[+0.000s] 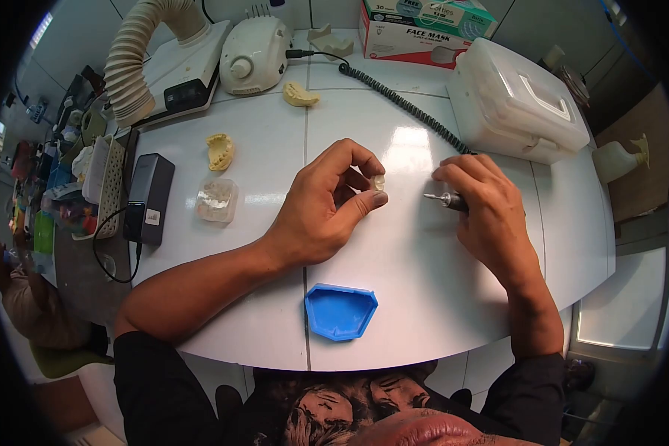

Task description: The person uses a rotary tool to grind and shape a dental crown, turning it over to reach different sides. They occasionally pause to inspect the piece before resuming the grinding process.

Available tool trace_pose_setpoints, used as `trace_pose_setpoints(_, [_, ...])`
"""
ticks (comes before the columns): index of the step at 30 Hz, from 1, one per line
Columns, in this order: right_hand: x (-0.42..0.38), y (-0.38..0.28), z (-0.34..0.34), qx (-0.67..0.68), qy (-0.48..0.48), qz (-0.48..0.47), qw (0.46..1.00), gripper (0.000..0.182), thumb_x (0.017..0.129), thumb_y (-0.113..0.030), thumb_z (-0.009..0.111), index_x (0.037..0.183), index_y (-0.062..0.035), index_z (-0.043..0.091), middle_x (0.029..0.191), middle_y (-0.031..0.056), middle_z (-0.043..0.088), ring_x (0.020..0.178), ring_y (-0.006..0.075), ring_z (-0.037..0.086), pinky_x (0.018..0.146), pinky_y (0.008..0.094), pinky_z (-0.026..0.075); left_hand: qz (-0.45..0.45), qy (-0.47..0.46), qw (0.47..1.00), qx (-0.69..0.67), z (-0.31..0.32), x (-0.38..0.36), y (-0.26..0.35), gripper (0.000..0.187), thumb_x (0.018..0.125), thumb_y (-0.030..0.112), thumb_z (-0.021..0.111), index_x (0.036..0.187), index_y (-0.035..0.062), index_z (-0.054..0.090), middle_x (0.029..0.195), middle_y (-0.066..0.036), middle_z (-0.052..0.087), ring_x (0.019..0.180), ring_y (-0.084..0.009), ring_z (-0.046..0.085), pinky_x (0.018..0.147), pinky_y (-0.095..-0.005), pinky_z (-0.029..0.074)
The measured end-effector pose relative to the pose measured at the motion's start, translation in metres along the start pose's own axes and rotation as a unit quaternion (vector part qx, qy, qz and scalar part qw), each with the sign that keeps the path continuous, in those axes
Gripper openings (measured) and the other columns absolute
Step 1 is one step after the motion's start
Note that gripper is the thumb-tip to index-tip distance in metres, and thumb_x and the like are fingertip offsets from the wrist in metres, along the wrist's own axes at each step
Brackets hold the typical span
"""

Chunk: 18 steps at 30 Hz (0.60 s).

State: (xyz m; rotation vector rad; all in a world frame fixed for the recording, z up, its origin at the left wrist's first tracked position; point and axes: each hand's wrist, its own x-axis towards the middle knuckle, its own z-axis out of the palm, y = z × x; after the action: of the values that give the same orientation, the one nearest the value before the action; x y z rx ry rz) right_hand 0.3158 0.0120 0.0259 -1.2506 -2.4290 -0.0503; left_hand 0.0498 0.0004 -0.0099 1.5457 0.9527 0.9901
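Between thumb and fingertips, my left hand pinches a small whitish dental piece; its exact kind is too small to make out. My right hand is wrapped round a dark rotary handpiece, whose metal tip points left toward the piece, with a gap between them. A blue tray-like mould lies nearer my body on the white table. Left of my left hand are a clear plastic box and a yellowish dental cast.
Farther back stand a white control unit, with a coiled black cord, and another cast. A hose arches at back left. A white lidded case and mask boxes sit at back right. A person is at far left.
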Motion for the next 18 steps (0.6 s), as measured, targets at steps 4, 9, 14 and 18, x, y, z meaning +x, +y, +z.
trace_pose_setpoints(4, [-0.0027,0.0002,0.0078,-0.020,-0.021,0.003,1.000,0.032,0.081,0.010,0.067,0.108,-0.0052,0.071,0.107,0.0066,0.071,0.099,0.0305,0.067,0.085,0.0427,0.058,0.007,-0.002,1.000,0.015,0.0004,0.0000,0.0031,0.025,0.105,0.000,0.070,0.123,0.0045,0.055,0.107,-0.001,0.059,0.095,-0.0067,0.060,0.088,-0.0246,0.052])
trace_pose_setpoints(9, [-0.0056,-0.0008,0.0035,0.016,0.016,0.011,1.000,0.031,0.082,0.011,0.067,0.109,-0.0042,0.073,0.110,0.0073,0.073,0.101,0.0317,0.068,0.087,0.0433,0.057,0.017,-0.004,1.000,0.016,0.0005,-0.0002,0.0028,0.025,0.105,-0.001,0.070,0.124,0.0044,0.055,0.103,-0.001,0.059,0.096,-0.0064,0.061,0.088,-0.0244,0.053])
trace_pose_setpoints(14, [-0.0047,-0.0003,0.0041,-0.002,-0.034,0.018,0.999,0.034,0.082,0.011,0.067,0.111,-0.0047,0.076,0.112,0.0071,0.074,0.104,0.0319,0.070,0.088,0.0454,0.058,0.012,-0.007,1.000,0.002,0.0020,0.0000,0.0012,0.024,0.105,-0.002,0.069,0.124,0.0040,0.055,0.103,-0.001,0.061,0.095,-0.0061,0.061,0.087,-0.0240,0.054])
trace_pose_setpoints(18, [-0.0034,0.0038,0.0020,-0.012,-0.003,0.015,1.000,0.035,0.083,0.008,0.070,0.114,-0.0073,0.075,0.106,0.0072,0.074,0.100,0.0310,0.071,0.082,0.0444,0.058,0.014,-0.013,0.999,0.026,-0.0004,0.0013,0.0033,0.024,0.104,-0.001,0.070,0.123,0.0037,0.056,0.105,-0.002,0.062,0.096,-0.0066,0.063,0.090,-0.0249,0.055])
